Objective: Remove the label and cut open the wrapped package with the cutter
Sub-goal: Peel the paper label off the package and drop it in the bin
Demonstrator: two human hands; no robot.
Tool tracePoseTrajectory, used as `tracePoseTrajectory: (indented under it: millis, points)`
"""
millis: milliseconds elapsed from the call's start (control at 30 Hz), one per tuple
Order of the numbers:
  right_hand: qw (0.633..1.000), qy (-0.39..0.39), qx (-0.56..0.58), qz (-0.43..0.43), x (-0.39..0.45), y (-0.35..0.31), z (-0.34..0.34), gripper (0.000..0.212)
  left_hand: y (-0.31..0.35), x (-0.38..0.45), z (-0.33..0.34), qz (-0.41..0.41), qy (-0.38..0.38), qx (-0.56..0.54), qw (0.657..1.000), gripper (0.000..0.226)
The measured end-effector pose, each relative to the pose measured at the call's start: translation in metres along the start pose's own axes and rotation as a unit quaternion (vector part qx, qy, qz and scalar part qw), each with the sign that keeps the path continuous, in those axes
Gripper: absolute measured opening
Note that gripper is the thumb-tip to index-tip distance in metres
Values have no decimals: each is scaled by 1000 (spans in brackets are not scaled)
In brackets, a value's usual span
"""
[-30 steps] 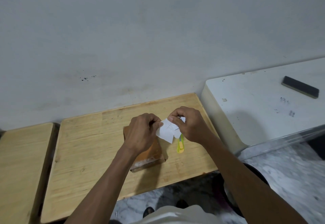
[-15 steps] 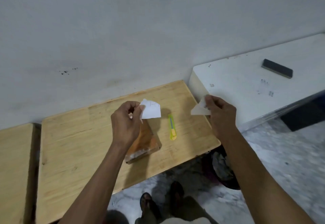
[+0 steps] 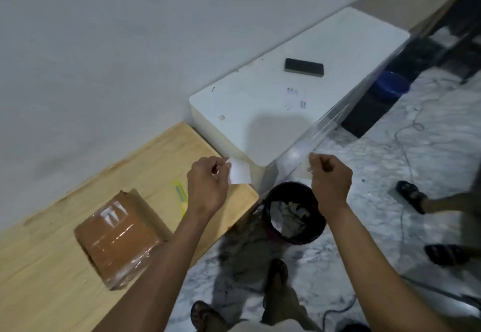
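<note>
Counted: two bare hands; one white paper label piece; one brown tape-wrapped cardboard package; one yellow cutter; one black round waste bin; one black rectangular eraser block; one wooden tabletop; one white tabletop; one blue tub.

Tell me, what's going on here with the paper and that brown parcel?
A person is stripping the label off a wrapped package, which lies on the wooden table. The left hand pinches a white piece of label. The right hand is curled above a black bin on the floor with paper scraps inside; whether it holds anything is hard to tell. The yellow cutter lies on the table beside the package, untouched, so the cutting has not begun.
</note>
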State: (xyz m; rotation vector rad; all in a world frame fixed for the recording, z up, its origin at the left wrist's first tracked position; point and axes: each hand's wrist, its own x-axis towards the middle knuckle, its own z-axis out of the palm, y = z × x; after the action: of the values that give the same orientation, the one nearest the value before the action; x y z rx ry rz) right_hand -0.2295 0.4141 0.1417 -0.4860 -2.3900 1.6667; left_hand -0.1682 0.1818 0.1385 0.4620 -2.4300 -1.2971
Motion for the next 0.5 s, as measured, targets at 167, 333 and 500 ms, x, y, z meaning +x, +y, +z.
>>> tracePoseTrajectory:
  millis: [167, 333, 500]
  points:
    - [995, 50, -62, 61, 60, 61, -42, 15, 43, 0, 116, -17, -84, 18, 996, 17]
    - [987, 46, -95, 124, 107, 121, -63, 19, 41, -1, 232, -58, -197, 68, 976, 20]
    - [978, 40, -134, 152, 144, 191, -55, 32, 20, -2, 313, -94, -223, 128, 962, 16]
